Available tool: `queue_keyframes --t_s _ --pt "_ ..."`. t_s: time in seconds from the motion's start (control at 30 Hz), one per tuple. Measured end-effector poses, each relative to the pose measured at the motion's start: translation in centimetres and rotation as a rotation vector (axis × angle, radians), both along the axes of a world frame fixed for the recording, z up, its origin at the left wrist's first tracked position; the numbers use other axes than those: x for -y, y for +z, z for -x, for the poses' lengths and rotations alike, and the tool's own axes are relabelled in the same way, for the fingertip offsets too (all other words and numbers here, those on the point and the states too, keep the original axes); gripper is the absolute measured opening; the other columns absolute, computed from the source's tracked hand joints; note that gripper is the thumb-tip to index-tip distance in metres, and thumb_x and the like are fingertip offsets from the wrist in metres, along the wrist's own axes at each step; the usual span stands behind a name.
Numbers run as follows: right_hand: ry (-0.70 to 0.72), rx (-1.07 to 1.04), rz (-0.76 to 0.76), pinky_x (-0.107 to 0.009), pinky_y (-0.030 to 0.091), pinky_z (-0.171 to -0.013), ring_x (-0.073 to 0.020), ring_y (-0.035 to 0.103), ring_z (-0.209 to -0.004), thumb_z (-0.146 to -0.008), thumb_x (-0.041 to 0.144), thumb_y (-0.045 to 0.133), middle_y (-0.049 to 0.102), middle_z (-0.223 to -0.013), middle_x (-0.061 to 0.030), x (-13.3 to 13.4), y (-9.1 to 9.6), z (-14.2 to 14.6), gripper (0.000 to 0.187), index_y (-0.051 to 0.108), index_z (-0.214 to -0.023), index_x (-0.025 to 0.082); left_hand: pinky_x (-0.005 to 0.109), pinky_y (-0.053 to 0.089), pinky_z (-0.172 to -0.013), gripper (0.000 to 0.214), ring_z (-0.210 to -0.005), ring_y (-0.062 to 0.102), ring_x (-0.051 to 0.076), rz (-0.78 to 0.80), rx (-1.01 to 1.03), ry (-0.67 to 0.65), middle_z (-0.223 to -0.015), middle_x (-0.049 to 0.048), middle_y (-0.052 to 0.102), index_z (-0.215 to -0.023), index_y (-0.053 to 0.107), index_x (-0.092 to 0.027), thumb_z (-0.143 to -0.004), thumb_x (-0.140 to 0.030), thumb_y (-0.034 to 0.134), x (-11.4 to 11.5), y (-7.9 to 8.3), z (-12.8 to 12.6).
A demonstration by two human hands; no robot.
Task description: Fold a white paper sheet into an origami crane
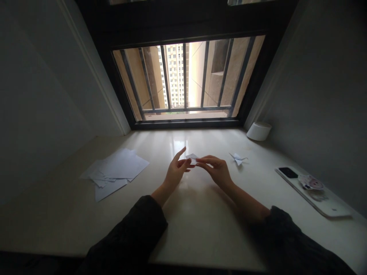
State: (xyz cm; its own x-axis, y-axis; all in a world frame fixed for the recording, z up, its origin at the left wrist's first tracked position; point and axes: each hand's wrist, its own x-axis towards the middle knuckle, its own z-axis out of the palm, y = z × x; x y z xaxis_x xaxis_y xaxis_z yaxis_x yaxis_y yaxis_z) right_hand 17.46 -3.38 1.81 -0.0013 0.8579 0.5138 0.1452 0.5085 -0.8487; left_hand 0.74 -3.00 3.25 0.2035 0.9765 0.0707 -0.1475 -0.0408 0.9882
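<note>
A small piece of folded white paper is held up between my two hands, above the middle of the pale sill. My left hand pinches its left side between thumb and fingers, with the index finger stretched upward. On the other side, my right hand grips the paper's right edge with its fingertips. The exact folds are too small to make out. To the right of my right hand, a folded paper crane stands on the sill.
Loose white paper sheets lie in a pile at the left. A phone with a round decorated grip lies at the right. A white cylindrical object stands in the back right corner. Behind is a dark-framed window with bars outside.
</note>
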Motion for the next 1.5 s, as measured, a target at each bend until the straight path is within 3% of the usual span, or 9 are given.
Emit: queue_keyframes --t_s 0.07,0.13,0.23,0.4,0.6,0.93,1.1,1.5 --pt "0.01 -0.062 0.051 -0.034 0.052 -0.071 -0.0208 0.066 -0.079 -0.069 0.031 0.073 0.072 -0.083 -0.0029 -0.2 0.0 0.0 0.015 0.074 -0.083 0.028 0.03 0.05 -0.075 0.066 -0.084 0.067 0.019 -0.173 -0.064 -0.007 -0.092 0.0056 0.069 -0.133 0.043 -0.025 -0.073 -0.037 0.068 0.2 0.0 0.1" --pt "0.022 -0.104 0.086 -0.034 0.052 -0.072 -0.021 0.066 -0.079 -0.067 0.032 0.074 0.072 -0.083 -0.0028 -0.3 0.0 0.1 0.015 0.074 -0.082 0.027 0.031 0.051 -0.078 0.05 -0.085 0.067 0.019 -0.293 -0.135 0.012 -0.099 0.0068 0.069 -0.12 0.057 -0.023 -0.073 -0.035 0.069 0.4 -0.1 0.1" --pt "0.038 -0.162 0.143 -0.035 0.052 -0.073 -0.0211 0.067 -0.077 -0.064 0.033 0.076 0.073 -0.08 -0.0024 -0.3 0.1 0.3 0.015 0.074 -0.077 0.026 0.032 0.053 -0.078 0.026 -0.083 0.067 0.02 -0.384 -0.204 0.088 -0.1 0.0068 0.07 -0.096 0.069 -0.021 -0.075 -0.034 0.067 0.6 -0.2 0.0" --pt "0.046 -0.217 0.233 -0.035 0.053 -0.071 -0.021 0.067 -0.072 -0.057 0.033 0.08 0.073 -0.073 -0.002 0.0 0.3 0.5 0.018 0.074 -0.07 0.024 0.03 0.053 -0.075 0.014 -0.079 0.067 0.018 -0.471 -0.266 0.208 -0.083 0.003 0.072 -0.082 0.072 -0.022 -0.076 -0.033 0.066 0.8 -0.1 0.0" --pt "0.045 -0.206 0.226 -0.034 0.052 -0.074 -0.0205 0.067 -0.075 -0.06 0.031 0.078 0.074 -0.076 -0.0014 0.3 0.7 0.6 0.015 0.075 -0.073 0.025 0.03 0.052 -0.075 0.016 -0.078 0.066 0.017 -0.472 -0.271 0.259 -0.082 0.0025 0.072 -0.083 0.071 -0.022 -0.078 -0.034 0.063 1.0 0.0 -0.1" --pt "0.026 -0.275 0.218 -0.038 0.054 -0.076 -0.0224 0.068 -0.074 -0.059 0.033 0.079 0.074 -0.075 -0.0024 0.4 0.6 1.0 0.019 0.074 -0.075 0.023 0.031 0.052 -0.074 0.021 -0.077 0.065 0.018 -0.343 -0.15 0.274 -0.08 0.0036 0.071 -0.084 0.07 -0.02 -0.077 -0.038 0.063 1.1 -0.2 -0.7" --pt "0.019 -0.333 0.262 -0.042 0.054 -0.081 -0.0228 0.069 -0.077 -0.057 0.033 0.08 0.074 -0.079 -0.0032 0.3 0.6 1.0 0.028 0.074 -0.082 0.022 0.032 0.052 -0.077 0.019 -0.079 0.064 0.018 -0.391 -0.176 0.295 -0.082 0.0032 0.071 -0.083 0.07 -0.021 -0.076 -0.037 0.064 1.1 0.1 -0.5" --pt "-0.027 -0.309 0.283 -0.04 0.052 -0.079 -0.0229 0.068 -0.076 -0.057 0.033 0.079 0.074 -0.077 -0.0028 0.4 0.8 1.1 0.022 0.075 -0.077 0.024 0.031 0.051 -0.078 0.019 -0.079 0.065 0.018 -0.433 -0.217 0.315 -0.083 0.0032 0.071 -0.082 0.069 -0.02 -0.077 -0.037 0.063 1.1 0.1 -0.3"
